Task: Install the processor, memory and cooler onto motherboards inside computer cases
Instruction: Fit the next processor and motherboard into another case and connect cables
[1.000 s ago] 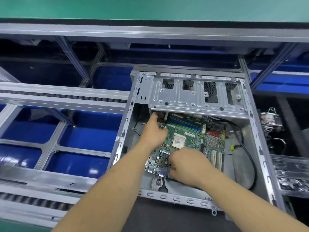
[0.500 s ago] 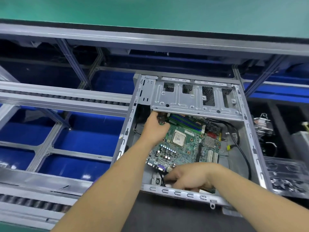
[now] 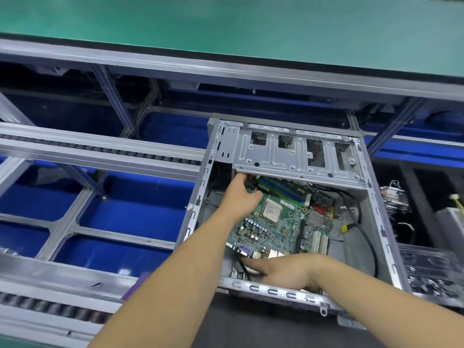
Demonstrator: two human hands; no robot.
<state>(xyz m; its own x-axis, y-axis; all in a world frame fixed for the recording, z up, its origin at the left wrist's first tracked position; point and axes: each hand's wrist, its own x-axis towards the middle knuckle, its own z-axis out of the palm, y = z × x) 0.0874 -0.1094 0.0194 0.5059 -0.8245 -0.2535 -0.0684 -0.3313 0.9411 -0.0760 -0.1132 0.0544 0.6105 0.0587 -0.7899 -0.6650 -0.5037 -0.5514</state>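
An open grey computer case (image 3: 386, 237) lies on its side with a green motherboard (image 3: 281, 229) inside. A silver processor (image 3: 271, 210) sits in the board's socket, and green and blue memory slots (image 3: 283, 188) run along its far edge. My left hand (image 3: 238, 197) grips the board's far left corner, under the drive bay bracket (image 3: 296, 156). My right hand (image 3: 283, 271) lies at the board's near edge by the rear ports, index finger stretched left; its other fingers are hidden.
A black cable (image 3: 361, 222) with a yellow connector (image 3: 346, 228) loops along the case's right side. A cooler with metal fins (image 3: 395, 199) sits in a dark tray to the right. Roller rails (image 3: 100, 149) and blue bins (image 3: 135, 209) lie to the left.
My right hand has slid from the middle of the board down to its near edge. The left hand stays at the far left corner. The view has shifted slightly.
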